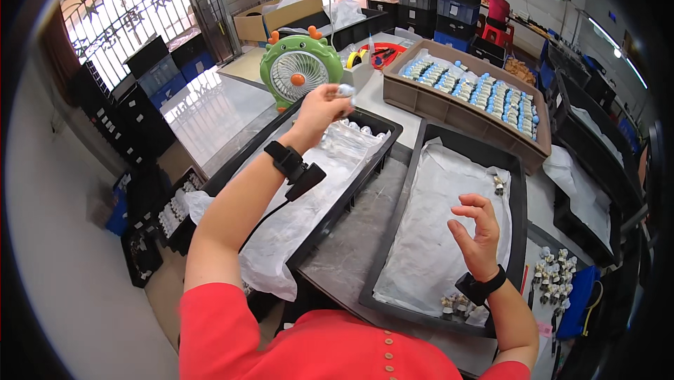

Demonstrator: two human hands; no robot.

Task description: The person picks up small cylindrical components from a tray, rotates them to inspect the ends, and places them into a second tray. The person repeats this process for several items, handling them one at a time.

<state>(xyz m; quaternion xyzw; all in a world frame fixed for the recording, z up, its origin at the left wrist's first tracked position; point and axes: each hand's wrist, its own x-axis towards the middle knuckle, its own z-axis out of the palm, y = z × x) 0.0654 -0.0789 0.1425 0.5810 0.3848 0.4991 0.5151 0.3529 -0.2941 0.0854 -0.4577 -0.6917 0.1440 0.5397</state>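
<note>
L hand (323,109) grips rounded pale pc. (346,90); R hand (481,245) curved over crinkly liner (421,229).

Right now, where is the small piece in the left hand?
In the head view, upper centre: the small piece is in the left hand, just right of the green fan, above the far rim of the lined left tray.

The table (375,99) carries black trays (477,147) and a fan (300,64).
</note>
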